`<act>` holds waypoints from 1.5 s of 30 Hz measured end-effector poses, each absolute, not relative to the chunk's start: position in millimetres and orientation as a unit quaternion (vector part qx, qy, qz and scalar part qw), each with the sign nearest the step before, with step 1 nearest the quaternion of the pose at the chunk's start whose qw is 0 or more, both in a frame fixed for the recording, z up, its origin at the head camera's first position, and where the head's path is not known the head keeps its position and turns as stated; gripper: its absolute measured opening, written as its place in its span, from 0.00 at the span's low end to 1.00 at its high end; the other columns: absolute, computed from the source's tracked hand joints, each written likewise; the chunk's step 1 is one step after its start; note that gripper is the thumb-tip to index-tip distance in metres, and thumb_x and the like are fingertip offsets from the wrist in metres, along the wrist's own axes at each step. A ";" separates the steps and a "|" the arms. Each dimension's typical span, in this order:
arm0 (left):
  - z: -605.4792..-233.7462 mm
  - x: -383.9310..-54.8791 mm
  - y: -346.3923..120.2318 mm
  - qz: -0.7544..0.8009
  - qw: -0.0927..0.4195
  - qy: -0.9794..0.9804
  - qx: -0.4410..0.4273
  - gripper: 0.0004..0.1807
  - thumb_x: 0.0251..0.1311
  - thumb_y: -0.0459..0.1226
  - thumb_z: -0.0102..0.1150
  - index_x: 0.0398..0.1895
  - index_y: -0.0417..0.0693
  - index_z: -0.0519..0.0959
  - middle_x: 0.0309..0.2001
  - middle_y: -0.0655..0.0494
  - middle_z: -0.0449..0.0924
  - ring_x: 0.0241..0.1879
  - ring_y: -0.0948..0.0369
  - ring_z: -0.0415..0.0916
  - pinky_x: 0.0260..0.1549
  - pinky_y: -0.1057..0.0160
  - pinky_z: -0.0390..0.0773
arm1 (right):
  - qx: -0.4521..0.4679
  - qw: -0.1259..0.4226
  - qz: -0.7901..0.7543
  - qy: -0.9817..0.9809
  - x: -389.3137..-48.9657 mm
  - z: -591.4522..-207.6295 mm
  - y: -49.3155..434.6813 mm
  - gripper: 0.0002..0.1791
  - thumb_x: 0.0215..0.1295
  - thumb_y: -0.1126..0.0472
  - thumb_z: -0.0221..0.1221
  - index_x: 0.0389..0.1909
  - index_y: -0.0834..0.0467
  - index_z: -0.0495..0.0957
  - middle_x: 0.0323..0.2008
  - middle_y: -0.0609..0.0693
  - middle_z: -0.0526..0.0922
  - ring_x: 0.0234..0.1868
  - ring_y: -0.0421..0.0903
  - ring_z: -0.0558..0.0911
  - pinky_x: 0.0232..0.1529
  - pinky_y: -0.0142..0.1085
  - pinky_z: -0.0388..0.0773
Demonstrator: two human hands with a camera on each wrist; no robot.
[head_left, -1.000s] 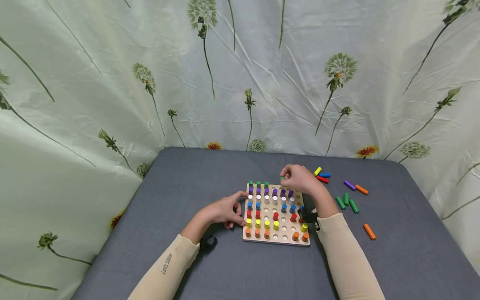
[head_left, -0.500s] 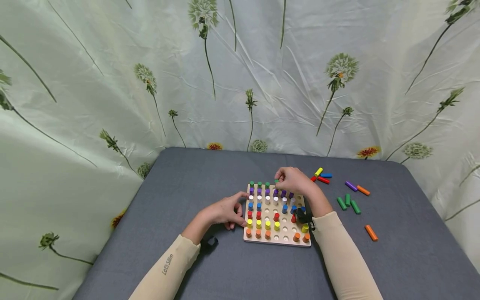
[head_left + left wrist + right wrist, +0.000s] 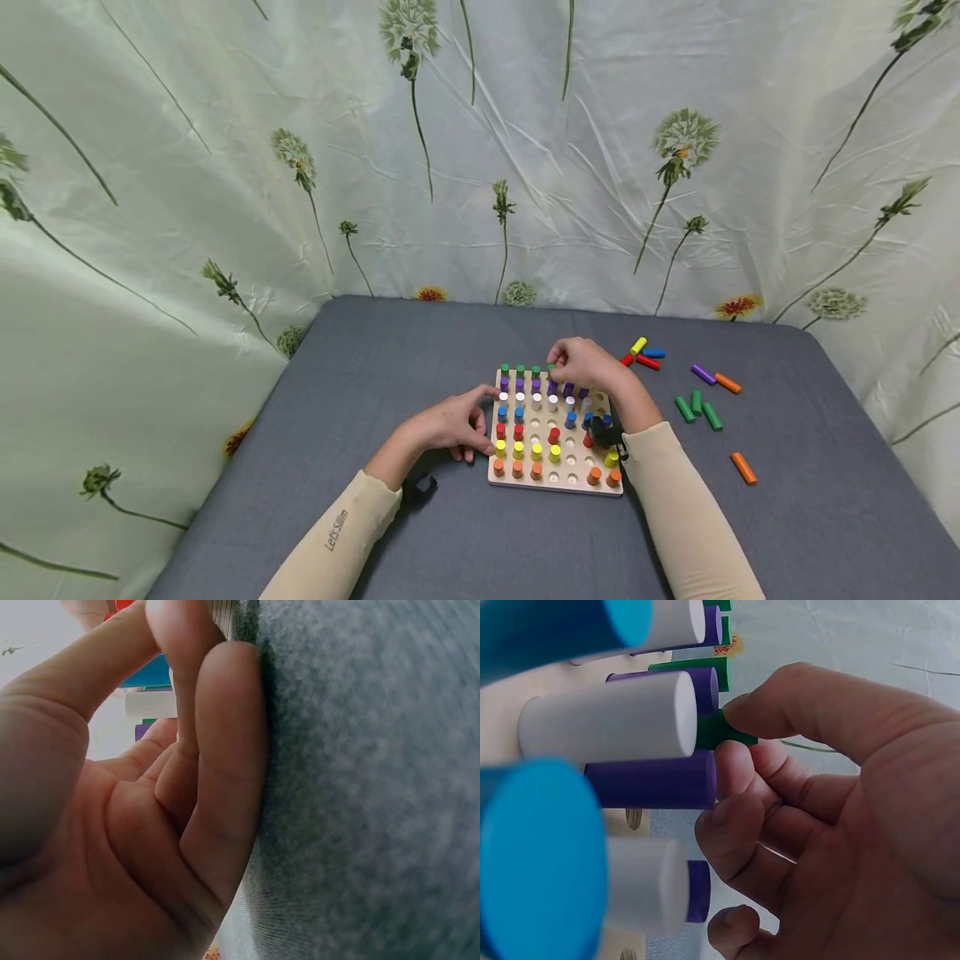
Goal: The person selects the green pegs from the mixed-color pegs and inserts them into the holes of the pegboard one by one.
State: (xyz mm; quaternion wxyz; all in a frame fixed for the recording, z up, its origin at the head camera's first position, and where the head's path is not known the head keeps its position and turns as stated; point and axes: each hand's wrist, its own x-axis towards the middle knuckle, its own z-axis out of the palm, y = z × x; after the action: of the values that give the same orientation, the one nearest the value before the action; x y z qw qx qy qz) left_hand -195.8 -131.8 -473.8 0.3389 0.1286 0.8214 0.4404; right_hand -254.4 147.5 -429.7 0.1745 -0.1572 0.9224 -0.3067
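Note:
A wooden pegboard (image 3: 536,487) stands on the table, with upright pegs in rows by colour: green at the back, then purple, white, blue, red, yellow and orange. My right hand (image 3: 588,363) is over its back edge, pinching a green peg (image 3: 721,731) between thumb and fingertips. That peg is in line with the green row, beside a purple peg (image 3: 649,784) and a white peg (image 3: 607,716). My left hand (image 3: 448,423) is at the board's left side, index finger and thumb stretched out to touch the edge. Its other fingers (image 3: 229,727) bend beneath.
Loose pegs lie right of the board: several yellow, blue and red pegs (image 3: 648,362) at the back, a purple peg (image 3: 703,373) beside an orange peg (image 3: 727,382), green pegs (image 3: 712,416), and an orange peg (image 3: 744,468) nearer. A flowered curtain (image 3: 450,167) hangs behind the grey table (image 3: 405,342).
My right hand has moved left with the green peg, then lowered it to the back row of the board. My left hand has stayed at the board's left edge.

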 end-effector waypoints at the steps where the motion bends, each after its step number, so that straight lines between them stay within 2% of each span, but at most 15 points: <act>1: -473.6 -195.5 -131.6 0.440 0.339 0.822 0.129 0.44 0.60 0.34 0.77 0.76 0.59 0.62 0.30 0.55 0.78 0.20 0.61 0.80 0.18 0.64 0.78 | -0.157 0.175 -0.306 0.922 -254.4 -429.8 147.6 0.12 0.69 0.65 0.61 0.50 0.64 0.81 0.37 0.54 0.82 0.32 0.45 0.76 0.36 0.36 0.73; 8: -474.7 -195.1 -132.0 0.441 0.338 0.820 0.135 0.45 0.61 0.34 0.77 0.77 0.58 0.62 0.30 0.54 0.79 0.22 0.61 0.84 0.19 0.63 0.78 | -0.154 0.178 -0.303 0.923 -254.0 -430.1 146.2 0.12 0.70 0.65 0.60 0.51 0.64 0.81 0.39 0.54 0.83 0.33 0.45 0.77 0.36 0.36 0.74; 18: -473.1 -196.0 -131.3 0.438 0.336 0.824 0.132 0.46 0.60 0.34 0.77 0.78 0.58 0.61 0.31 0.52 0.81 0.23 0.60 0.84 0.18 0.63 0.78 | -0.148 0.192 -0.296 0.924 -253.4 -427.2 144.9 0.12 0.71 0.65 0.60 0.51 0.64 0.81 0.39 0.54 0.84 0.33 0.45 0.78 0.35 0.36 0.75; 30: -474.2 -195.9 -131.6 0.432 0.330 0.828 0.137 0.46 0.60 0.34 0.77 0.78 0.58 0.61 0.31 0.52 0.81 0.23 0.60 0.84 0.18 0.62 0.78 | -0.139 0.207 -0.277 0.928 -256.2 -430.2 146.0 0.11 0.73 0.64 0.61 0.52 0.64 0.83 0.43 0.56 0.85 0.36 0.46 0.81 0.40 0.37 0.79; 36: -473.6 -195.2 -131.6 0.434 0.333 0.825 0.139 0.47 0.60 0.34 0.77 0.79 0.58 0.61 0.32 0.52 0.81 0.23 0.60 0.85 0.19 0.62 0.78 | -0.128 0.181 -0.276 0.935 -248.3 -423.7 157.1 0.13 0.73 0.62 0.62 0.53 0.65 0.82 0.42 0.56 0.84 0.36 0.46 0.81 0.40 0.38 0.79; 45: -473.3 -195.7 -132.8 0.443 0.340 0.817 0.143 0.47 0.60 0.34 0.77 0.78 0.58 0.60 0.31 0.53 0.81 0.22 0.60 0.84 0.18 0.62 0.78 | -0.111 0.125 -0.286 0.943 -227.9 -405.1 200.9 0.14 0.74 0.60 0.61 0.52 0.67 0.80 0.42 0.58 0.84 0.40 0.49 0.80 0.40 0.39 0.78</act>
State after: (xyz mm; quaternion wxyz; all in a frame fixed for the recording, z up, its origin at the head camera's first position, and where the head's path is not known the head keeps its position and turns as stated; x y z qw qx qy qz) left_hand -195.7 -132.8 -473.3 0.3403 0.1435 0.8172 0.4425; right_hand -227.9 200.9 -405.1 0.1252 -0.1109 0.9435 -0.2861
